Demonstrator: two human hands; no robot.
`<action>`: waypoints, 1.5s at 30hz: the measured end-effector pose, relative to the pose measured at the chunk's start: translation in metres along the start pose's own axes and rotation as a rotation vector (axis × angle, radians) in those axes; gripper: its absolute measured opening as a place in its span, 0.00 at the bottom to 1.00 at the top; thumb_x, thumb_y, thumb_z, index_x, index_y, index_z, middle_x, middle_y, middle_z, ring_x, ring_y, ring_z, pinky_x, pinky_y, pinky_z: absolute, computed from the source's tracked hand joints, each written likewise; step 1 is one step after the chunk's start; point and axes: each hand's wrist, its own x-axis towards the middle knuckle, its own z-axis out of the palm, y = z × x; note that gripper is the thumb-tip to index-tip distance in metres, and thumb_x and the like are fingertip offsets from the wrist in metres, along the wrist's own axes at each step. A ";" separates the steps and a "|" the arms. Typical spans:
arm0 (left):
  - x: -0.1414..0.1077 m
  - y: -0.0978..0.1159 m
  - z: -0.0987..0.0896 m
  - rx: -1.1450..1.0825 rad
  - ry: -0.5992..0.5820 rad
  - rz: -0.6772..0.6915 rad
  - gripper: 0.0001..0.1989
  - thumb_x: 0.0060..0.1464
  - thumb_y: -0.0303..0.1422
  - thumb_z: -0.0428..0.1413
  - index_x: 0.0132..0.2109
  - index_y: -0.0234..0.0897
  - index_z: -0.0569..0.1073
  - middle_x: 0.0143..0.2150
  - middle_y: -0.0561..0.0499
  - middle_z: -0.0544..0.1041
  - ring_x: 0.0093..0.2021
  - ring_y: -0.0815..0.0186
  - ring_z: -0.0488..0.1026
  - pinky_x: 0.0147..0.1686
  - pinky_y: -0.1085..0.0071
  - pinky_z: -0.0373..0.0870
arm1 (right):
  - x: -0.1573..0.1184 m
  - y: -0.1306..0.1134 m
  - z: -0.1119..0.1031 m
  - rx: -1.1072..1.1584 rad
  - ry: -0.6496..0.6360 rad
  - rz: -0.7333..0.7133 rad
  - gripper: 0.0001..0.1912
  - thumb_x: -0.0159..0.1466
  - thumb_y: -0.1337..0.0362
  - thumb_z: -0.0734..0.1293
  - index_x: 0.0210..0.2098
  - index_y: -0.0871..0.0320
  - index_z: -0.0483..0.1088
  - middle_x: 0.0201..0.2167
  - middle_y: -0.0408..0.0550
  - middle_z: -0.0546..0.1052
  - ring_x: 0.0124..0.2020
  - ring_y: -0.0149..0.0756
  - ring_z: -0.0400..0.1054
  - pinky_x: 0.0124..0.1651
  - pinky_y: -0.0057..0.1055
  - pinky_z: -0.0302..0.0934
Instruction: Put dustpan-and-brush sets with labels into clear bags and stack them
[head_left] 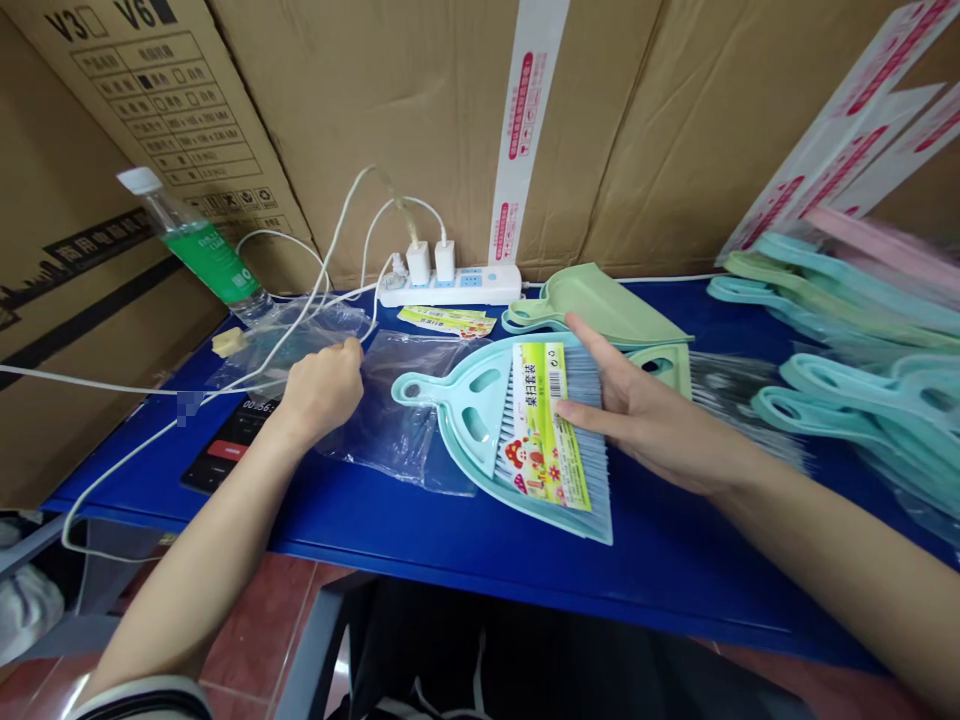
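Note:
A light teal dustpan (pixel 416 388) with a matching brush (pixel 596 450) nested in it lies in front of me. A printed label card (pixel 551 430) lies across the brush. My right hand (pixel 637 410) is at the right side of this set, index finger and thumb stretched apart. Its thumb tip rests at the card's edge; the other fingers are hidden. My left hand (pixel 322 390) is closed in a fist over the left end of a clear plastic bag (pixel 397 430). Its fingertips are hidden, so I cannot see what it grips.
Behind stand a white power strip (pixel 450 290) with cables, more labels (pixel 446 320) and a green dustpan (pixel 600 305). A phone (pixel 225 450) and a bottle (pixel 206 255) are at left. Bagged teal sets (pixel 862 400) are piled right. Cardboard boxes (pixel 420 120) wall the blue table (pixel 480 560).

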 end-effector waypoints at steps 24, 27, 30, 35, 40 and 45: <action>0.000 0.005 0.002 -0.560 -0.110 0.312 0.08 0.59 0.29 0.44 0.33 0.40 0.64 0.19 0.59 0.73 0.20 0.70 0.72 0.27 0.73 0.65 | 0.001 0.005 0.003 -0.033 -0.001 -0.028 0.55 0.59 0.49 0.71 0.73 0.44 0.32 0.69 0.50 0.61 0.65 0.49 0.60 0.64 0.52 0.59; -0.001 0.004 0.001 -0.572 -0.082 0.320 0.07 0.59 0.29 0.44 0.33 0.40 0.63 0.20 0.59 0.72 0.20 0.70 0.72 0.26 0.73 0.65 | 0.001 0.004 0.003 -0.052 0.004 -0.067 0.55 0.59 0.48 0.71 0.73 0.45 0.33 0.69 0.50 0.61 0.65 0.48 0.61 0.64 0.50 0.59; -0.001 0.003 0.001 -0.562 -0.071 0.325 0.06 0.59 0.29 0.42 0.35 0.41 0.61 0.18 0.59 0.71 0.21 0.68 0.73 0.27 0.72 0.65 | 0.002 0.005 0.004 -0.083 0.009 -0.097 0.55 0.59 0.47 0.71 0.73 0.45 0.33 0.68 0.50 0.62 0.64 0.48 0.62 0.64 0.51 0.59; 0.000 0.001 0.003 -0.513 -0.082 0.342 0.06 0.57 0.26 0.42 0.36 0.42 0.60 0.16 0.60 0.69 0.21 0.67 0.72 0.28 0.71 0.64 | 0.004 0.008 0.006 -0.098 0.011 -0.081 0.55 0.59 0.48 0.71 0.73 0.46 0.34 0.66 0.50 0.65 0.63 0.50 0.63 0.64 0.54 0.57; 0.004 -0.005 0.005 -0.472 -0.054 0.322 0.06 0.51 0.26 0.49 0.34 0.42 0.58 0.22 0.59 0.72 0.23 0.68 0.72 0.28 0.71 0.64 | 0.005 0.008 0.007 -0.070 0.025 -0.044 0.58 0.57 0.50 0.73 0.73 0.48 0.33 0.66 0.51 0.66 0.63 0.51 0.62 0.65 0.53 0.56; 0.008 -0.011 0.005 -0.601 -0.094 0.310 0.11 0.49 0.29 0.53 0.35 0.42 0.56 0.28 0.54 0.77 0.27 0.67 0.75 0.30 0.71 0.69 | 0.006 0.009 0.008 -0.073 0.028 -0.026 0.58 0.56 0.54 0.73 0.73 0.49 0.33 0.65 0.51 0.67 0.65 0.50 0.60 0.66 0.52 0.55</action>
